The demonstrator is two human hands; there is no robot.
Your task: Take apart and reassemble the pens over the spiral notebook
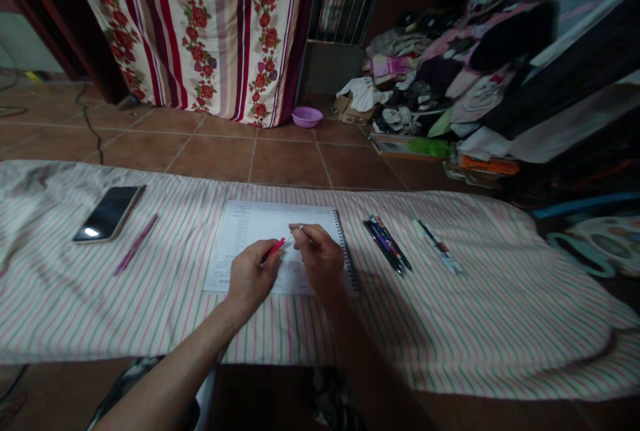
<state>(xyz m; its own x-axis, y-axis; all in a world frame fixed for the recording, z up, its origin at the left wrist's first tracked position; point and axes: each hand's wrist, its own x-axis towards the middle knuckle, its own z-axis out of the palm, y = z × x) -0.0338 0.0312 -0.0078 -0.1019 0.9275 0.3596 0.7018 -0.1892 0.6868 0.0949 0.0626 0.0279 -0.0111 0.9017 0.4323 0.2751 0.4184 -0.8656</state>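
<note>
My left hand is closed round a pink-red pen, whose end sticks out between thumb and fingers. From that end a thin pale piece runs toward my right hand. My right hand is pinched, with a small slim piece at its fingertips; its exact kind is too small to tell. Both hands are above a spiral-bound notebook with printed or written pages, lying flat. Its wire binding is along the right side.
On the striped cloth lie a phone and a purple-pink pen at left. Several dark pens and another slim pen-like item are at right. Beyond stand a purple basin, a curtain and heaped clothes.
</note>
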